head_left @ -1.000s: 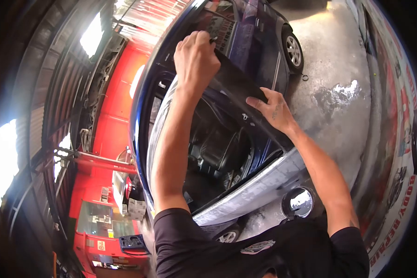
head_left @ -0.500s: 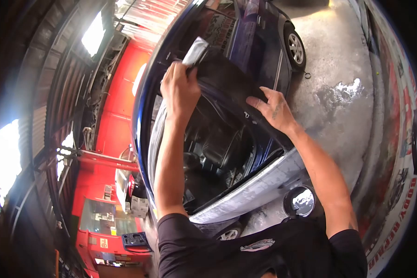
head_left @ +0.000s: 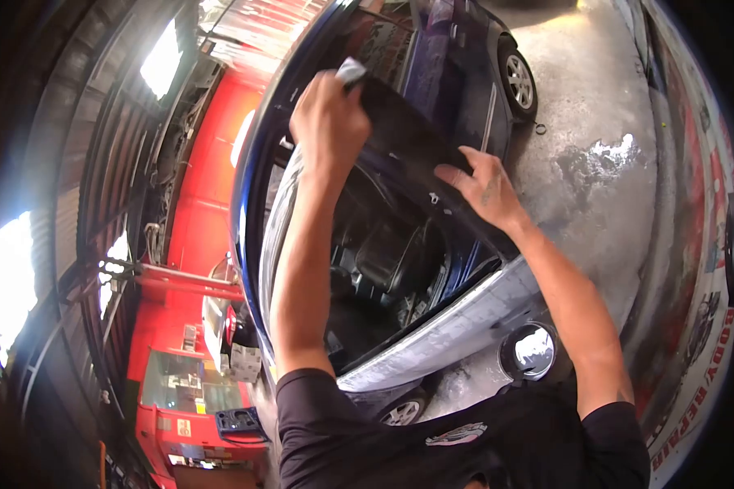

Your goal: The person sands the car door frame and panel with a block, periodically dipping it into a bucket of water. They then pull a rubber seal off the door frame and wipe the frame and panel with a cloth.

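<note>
A long black trim panel point(head_left: 408, 130) with small light clips along one edge is held across the open front door area of a dark blue car point(head_left: 457, 69). My left hand point(head_left: 330, 126) is closed around its upper end, where a shiny light-grey piece point(head_left: 351, 70) sticks out past the fingers. My right hand point(head_left: 488, 189) grips the lower right part, thumb on the near face and fingers over the far edge. Below the panel, the car's dark seat point(head_left: 387, 257) shows through the opening.
A grey, patchy sanded car panel point(head_left: 440, 322) runs below the opening. On the concrete floor point(head_left: 579, 90) stands a round dark bucket point(head_left: 534, 352) with a bright reflection. A red wall point(head_left: 208, 163) rises at left, and a lettered banner point(head_left: 709, 350) hangs at right.
My left hand has moved slightly up and right, swinging the panel's upper end with it. Less of the light-grey piece shows now. My right hand has stayed almost in place.
</note>
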`<state>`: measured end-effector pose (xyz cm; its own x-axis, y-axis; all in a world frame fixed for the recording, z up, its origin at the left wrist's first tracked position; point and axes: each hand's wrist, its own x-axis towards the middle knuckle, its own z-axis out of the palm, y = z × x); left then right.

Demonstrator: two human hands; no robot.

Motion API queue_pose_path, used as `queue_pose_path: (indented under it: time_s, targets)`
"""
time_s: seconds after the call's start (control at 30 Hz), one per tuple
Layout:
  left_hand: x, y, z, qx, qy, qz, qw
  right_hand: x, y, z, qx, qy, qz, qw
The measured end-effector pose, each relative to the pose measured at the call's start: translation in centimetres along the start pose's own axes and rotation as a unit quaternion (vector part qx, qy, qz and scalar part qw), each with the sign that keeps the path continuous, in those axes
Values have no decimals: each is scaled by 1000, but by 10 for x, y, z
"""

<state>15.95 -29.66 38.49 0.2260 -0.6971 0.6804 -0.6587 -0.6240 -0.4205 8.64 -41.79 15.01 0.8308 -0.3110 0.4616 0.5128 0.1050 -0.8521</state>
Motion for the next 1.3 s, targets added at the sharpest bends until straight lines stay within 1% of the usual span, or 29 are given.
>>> queue_pose_path:
  time_s: [0.07, 0.1, 0.13, 0.17, 0.2, 0.23, 0.27, 0.3, 0.33, 0.4, 0.47, 0.53, 0.6, 0.67, 0.8, 0.83, 1.0, 1.03, 1.1, 1.13, 1.2, 1.23, 1.27, 1.3]
  targets:
    - [30, 5, 4, 9, -10, 60, 998, 1, -18, -8, -33, -23, 32, 999]
    - [38, 0, -3, -44, -11, 9, 999, -1, -15, -7, -69, -5, 39, 997]
    - [50, -3, -17, -99, -11, -37, 994, 0, -17, -6, -68, -8, 37, 997]
    - [52, -4, -39, -80, 29, -81, 993, -1, -19, -5, -38, 1, 16, 999]
    - [48, -9, -57, -106, 89, -117, 983, -3, -20, -4, -5, 11, -3, 1000]
    - [40, -8, -74, -113, 83, -137, 981, -3, -17, -3, -1, 13, -3, 1000]
    - [35, -5, -84, -122, 80, -158, 977, 0, -12, -5, -40, 2, 14, 999]
    - [27, -6, -82, -129, 42, -173, 975, 1, -9, -6, -80, -10, 31, 996]
    - [13, -11, -76, -136, 4, -188, 973, 0, -9, -6, -81, -13, 30, 996]
    - [-7, -22, -48, -105, 9, -42, 994, 0, -12, -4, 6, -17, -5, 1000]
    - [-19, -13, -30, -38, -11, 13, 999, 1, -16, -4, 9, -22, -4, 1000]
    - [-24, -5, -22, 50, -9, 54, 997, 0, -19, -5, 13, -24, -3, 1000]
    - [-31, -3, -19, 66, -7, 65, 996, 1, -18, -5, 25, -34, 22, 999]
    - [-37, 0, -18, 129, -23, 78, 988, 0, -19, -6, 31, -31, 24, 999]
    - [-43, 6, -7, 163, 4, 113, 980, -2, -22, -6, 44, -30, 35, 998]
    - [-45, 7, -7, 168, -7, 110, 980, -1, -22, -6, 45, -28, 34, 998]
    - [-42, 8, -2, 159, -22, 98, 982, -2, -19, -5, 24, -21, 34, 999]
    - [-37, 9, 4, 144, -11, 108, 984, -2, -18, -8, 23, -15, 35, 999]
    - [-17, 17, 10, 118, -3, 113, 987, -1, -16, -8, 2, -38, 78, 996]
    - [-1, 21, 18, 91, 39, 142, 985, 1, -15, -7, -3, -42, 77, 996]
    - [3, 20, 10, 79, -4, 158, 984, -2, -12, -3, 52, -13, -13, 999]
    - [-4, 15, 2, 99, -21, 152, 983, 1, -12, -4, 51, -13, -15, 999]
    - [-17, 10, -10, 119, -41, 142, 982, 1, -14, -5, 47, -23, 10, 999]
    - [-27, 6, -17, 118, -16, 143, 983, -1, -15, -6, 46, -33, 36, 998]
